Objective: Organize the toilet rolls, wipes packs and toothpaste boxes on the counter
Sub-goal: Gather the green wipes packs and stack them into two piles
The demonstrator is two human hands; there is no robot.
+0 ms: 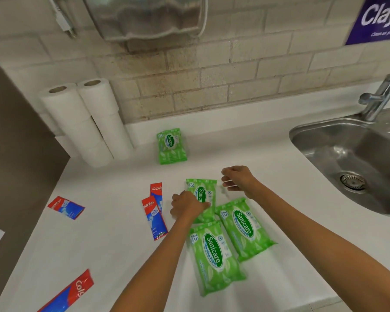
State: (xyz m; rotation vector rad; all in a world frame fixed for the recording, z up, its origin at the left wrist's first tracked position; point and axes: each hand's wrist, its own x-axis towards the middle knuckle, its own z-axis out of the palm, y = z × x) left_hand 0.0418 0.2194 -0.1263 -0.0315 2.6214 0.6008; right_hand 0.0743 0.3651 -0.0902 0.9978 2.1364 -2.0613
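Head view, near to far: at the near left edge of the counter [113,255] lies 1 toothpaste box [71,291], partly cut off by the frame; right of centre lie 2 wipes packs flat, the nearest pack [214,257] and a second pack [243,228] just right of it, their edges touching or nearly so. Beyond these the left hand [186,204] rests with curled fingers on the left edge of a third pack [204,199], seemingly gripping it, though how firmly cannot be told; the right hand [238,179] hovers just beyond that pack's far right corner, fingers loosely bent and holding nothing. Left of the hands 2 overlapping toothpaste boxes [154,215] lie together, and 1 more box [65,207] sits well apart at the left, making 4. Farther back a fourth pack [171,146] stands near the wall, possibly on others, so at least 4 packs. At the far left, toilet rolls [88,122] stand in 2 stacks against the wall, about 3 high each; the exact count is unclear. By my judgement the wipes step is in hand: next, both hands should close on the third pack and carry it to the far one, clear of the sink [347,154] on the right
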